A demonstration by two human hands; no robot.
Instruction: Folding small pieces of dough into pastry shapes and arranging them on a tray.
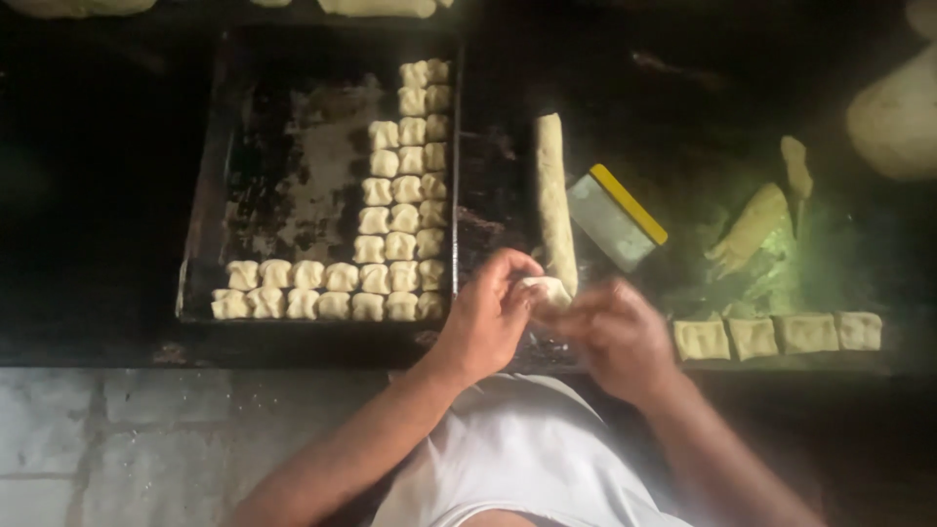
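Observation:
Both my hands meet at the front edge of the dark worktable, holding one small pale dough piece point(545, 290) between them. My left hand point(491, 317) pinches its left side and my right hand point(613, 332) grips its right side. Just behind the piece lies a long dough log point(552, 200), running away from me. To the left sits a dark, worn baking tray point(283, 176) with several shaped dough pieces point(402, 210) lined up in rows along its right and front sides.
A dough scraper point(617, 215) with a yellow handle lies right of the log. Several flat dough squares point(778, 335) sit in a row at the front right. Dough scraps point(756, 222) and a large dough mass point(896, 122) lie farther right. A stone floor point(127, 439) shows below the table.

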